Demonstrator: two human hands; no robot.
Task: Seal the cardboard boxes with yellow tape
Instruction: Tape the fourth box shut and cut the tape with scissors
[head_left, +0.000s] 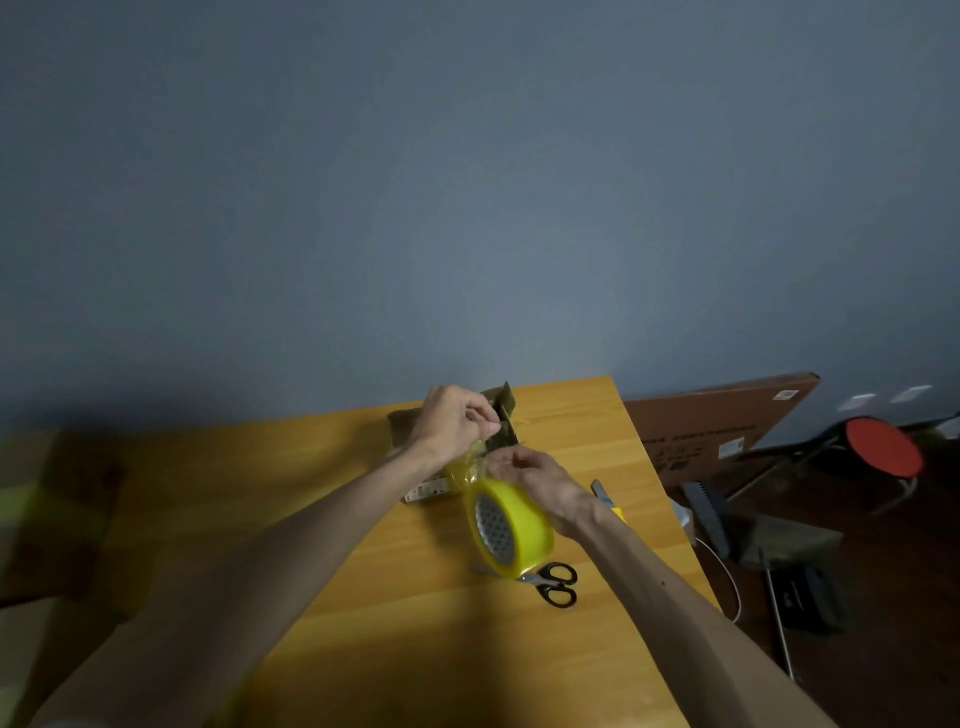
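Black-handled scissors (553, 584) are lying nearest on the wooden table (363, 545), their blades partly hidden by the yellow tape roll (511, 525). The right hand (540, 480) is gripping the roll's top with curled fingers. The left hand (457, 421) is pinching the pulled-out strip (470, 465) in front of the cardboard box (506, 405), which is sitting toward the table's far edge.

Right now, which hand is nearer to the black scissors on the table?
Right. The right hand pinches the yellow tape just beyond the scissors; the left hand pinches it farther away, by the cardboard box.
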